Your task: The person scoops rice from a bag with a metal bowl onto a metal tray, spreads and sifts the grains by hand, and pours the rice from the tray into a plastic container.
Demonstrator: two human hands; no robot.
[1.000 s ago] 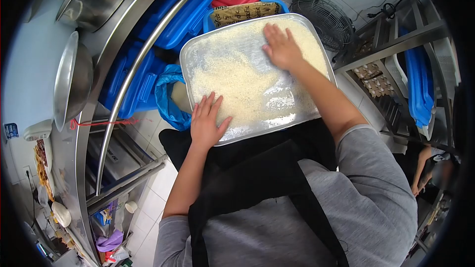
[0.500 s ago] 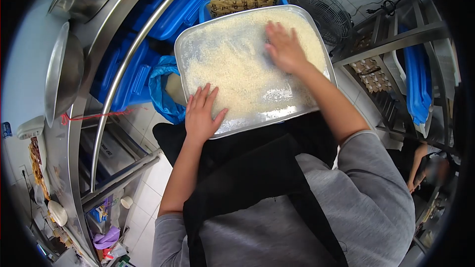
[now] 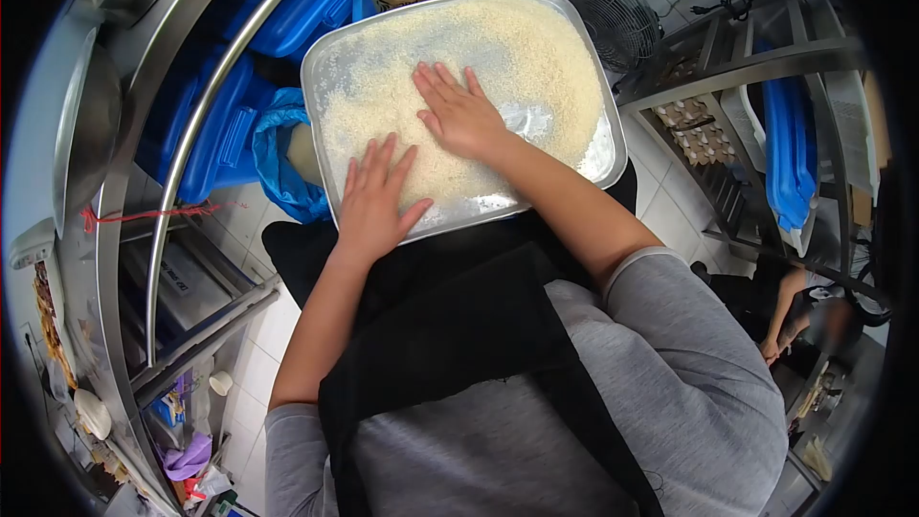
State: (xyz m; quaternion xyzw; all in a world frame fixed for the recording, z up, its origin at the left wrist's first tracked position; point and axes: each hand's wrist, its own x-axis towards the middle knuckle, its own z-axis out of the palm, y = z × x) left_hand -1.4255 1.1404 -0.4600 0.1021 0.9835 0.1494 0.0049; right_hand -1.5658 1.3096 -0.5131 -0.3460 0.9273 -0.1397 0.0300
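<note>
A large metal tray (image 3: 601, 165) rests at my lap, its bottom covered with pale grains that look like rice (image 3: 550, 48). My right hand (image 3: 461, 117) lies flat on the grains near the tray's middle, fingers spread. At the tray's near left corner, my left hand (image 3: 371, 203) is spread over the rim, its fingertips on the grains. Neither hand grips anything. Bare metal shines through near the front edge and right of my right hand. Grains under both palms are hidden.
To the left stand a blue plastic bag (image 3: 278, 158), blue lidded bins (image 3: 215, 129) and a steel rail (image 3: 206, 86). A black fan (image 3: 603, 14) is behind the tray. Egg trays (image 3: 697, 134) sit on the right-hand rack. Another person's arm (image 3: 785, 311) shows at far right.
My right hand has swept left across the tray, from the right side to the middle, closer to my left hand. The left hand stays at its corner. The whole view has shifted slightly.
</note>
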